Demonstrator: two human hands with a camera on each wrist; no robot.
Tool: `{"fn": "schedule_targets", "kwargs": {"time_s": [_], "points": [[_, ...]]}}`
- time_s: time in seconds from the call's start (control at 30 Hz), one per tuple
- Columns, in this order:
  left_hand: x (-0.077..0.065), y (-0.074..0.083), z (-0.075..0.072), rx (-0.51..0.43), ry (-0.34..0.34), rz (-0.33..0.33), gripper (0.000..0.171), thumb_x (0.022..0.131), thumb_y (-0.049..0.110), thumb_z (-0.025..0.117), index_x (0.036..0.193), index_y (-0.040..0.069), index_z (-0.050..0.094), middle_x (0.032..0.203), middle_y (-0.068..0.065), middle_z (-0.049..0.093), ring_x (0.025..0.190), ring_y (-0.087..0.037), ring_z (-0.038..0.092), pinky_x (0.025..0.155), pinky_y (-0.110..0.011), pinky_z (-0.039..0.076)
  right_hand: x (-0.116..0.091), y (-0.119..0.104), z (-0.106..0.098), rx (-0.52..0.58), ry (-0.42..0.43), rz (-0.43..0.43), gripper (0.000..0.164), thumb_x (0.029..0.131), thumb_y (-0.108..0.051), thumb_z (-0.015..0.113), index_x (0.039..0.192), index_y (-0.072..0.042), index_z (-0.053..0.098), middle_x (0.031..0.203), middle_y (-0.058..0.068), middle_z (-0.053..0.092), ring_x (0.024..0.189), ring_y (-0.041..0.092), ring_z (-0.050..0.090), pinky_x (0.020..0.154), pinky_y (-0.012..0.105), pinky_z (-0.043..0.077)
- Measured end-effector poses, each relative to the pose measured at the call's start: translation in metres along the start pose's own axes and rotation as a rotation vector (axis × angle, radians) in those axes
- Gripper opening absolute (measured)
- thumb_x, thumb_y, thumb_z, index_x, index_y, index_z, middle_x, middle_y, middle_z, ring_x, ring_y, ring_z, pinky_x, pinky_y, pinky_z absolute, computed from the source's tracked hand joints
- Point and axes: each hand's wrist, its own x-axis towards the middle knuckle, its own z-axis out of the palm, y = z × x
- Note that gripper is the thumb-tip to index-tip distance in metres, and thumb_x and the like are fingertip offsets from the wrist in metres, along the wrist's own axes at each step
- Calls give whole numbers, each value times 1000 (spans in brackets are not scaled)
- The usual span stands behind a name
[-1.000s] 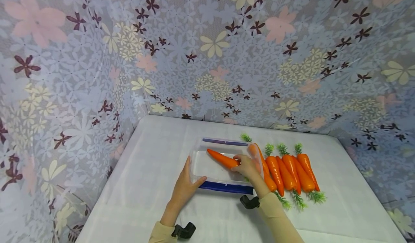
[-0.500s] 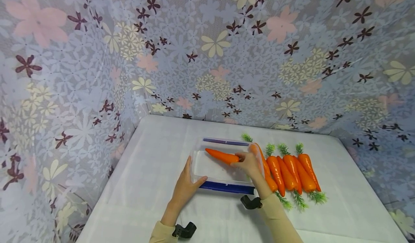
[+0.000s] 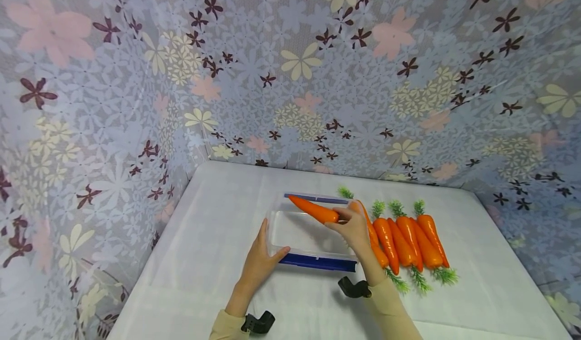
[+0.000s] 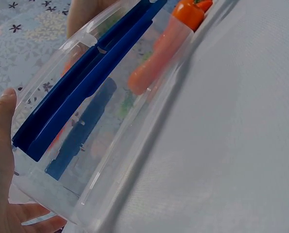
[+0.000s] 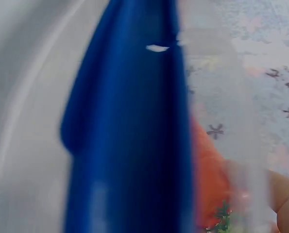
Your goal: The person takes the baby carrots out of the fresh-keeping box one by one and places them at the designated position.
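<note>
My right hand (image 3: pixel 355 230) grips an orange carrot (image 3: pixel 315 210) by its thick end, holding it slanted above a clear plastic box (image 3: pixel 295 234). The carrot's pointed tip reaches over the box's far rim; its leafy top is hidden by the hand. At the box's left end my left hand (image 3: pixel 259 259) holds the corner, thumb (image 4: pixel 3 109) by the front rim and fingers along the end wall. A blue clip flap (image 4: pixel 88 85) hangs along the front side; in the right wrist view this blue flap (image 5: pixel 129 121) fills the middle, blurred.
Several carrots (image 3: pixel 408 239) with green leafy tops lie side by side on the white tablecloth (image 3: pixel 218 204), right of the box. The nearest carrot (image 3: pixel 375 251) lies right against the box's right end. Flower-patterned cloth (image 3: pixel 290 103) hangs behind and at both sides.
My right hand has raised the carrot from inside the box to above it, with the tip now over the far rim. My left hand and the box have stayed in place.
</note>
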Motion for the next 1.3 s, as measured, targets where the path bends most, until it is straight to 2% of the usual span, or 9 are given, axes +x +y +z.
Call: {"fn": "schedule_targets", "kwargs": {"time_s": [0.13,0.3,0.47,0.63,0.73,1.07,1.13,1.23,1.3], "points": [[1,-1,0,14,5,14,101,80,55,69,154,16,13,154,-18,31,136,-38,39,108,-57,35,-8,-10,-14,54,43,24,47,76,-11,80,118,3,65,111,25,68,85,30,70,71,25,57],[1,-1,0,9,14,24,100,80,55,69,154,14,14,152,-20,33,135,-39,40,106,-58,37,-15,-15,-35,104,121,36,49,77,-11,79,122,2,63,114,24,67,82,8,69,72,11,52],[1,0,0,11,14,32,101,80,56,68,153,13,14,151,-22,34,134,-40,41,105,-59,38,-21,-15,-54,122,182,62,49,79,-14,78,123,0,63,117,23,66,77,-10,60,71,8,50],[0,0,0,-1,13,33,101,80,55,69,153,12,14,151,-22,34,134,-40,41,105,-59,38,-27,-12,-69,99,231,118,51,80,-20,77,125,-3,62,117,22,66,76,-14,57,69,7,49],[1,-1,0,3,14,38,101,80,55,69,153,12,15,151,-23,34,133,-40,41,105,-58,38,-31,-8,-74,84,289,140,50,79,-20,78,124,-3,63,116,22,67,73,-16,56,68,6,48],[1,0,0,11,21,38,100,80,54,69,153,12,15,151,-23,34,133,-41,41,104,-58,38,-46,15,-89,50,447,176,46,79,-21,78,121,-6,66,114,22,67,69,-17,56,64,5,48],[0,1,0,8,18,27,99,80,51,70,153,13,15,152,-23,33,134,-41,40,105,-59,37,-49,20,-94,42,464,208,47,79,-22,78,122,-7,66,112,17,69,69,-17,56,63,5,48],[-1,1,1,8,11,8,99,81,48,71,154,15,14,153,-21,32,136,-41,38,107,-59,35,-54,27,-101,26,486,254,49,79,-25,78,123,-9,65,102,-1,70,69,-18,54,63,4,47],[-2,2,1,8,9,-1,98,81,46,72,154,15,13,153,-21,31,137,-41,37,108,-58,34,-57,33,-105,11,506,267,50,78,-24,79,123,-9,65,100,-3,70,69,-19,54,63,3,46]]}}
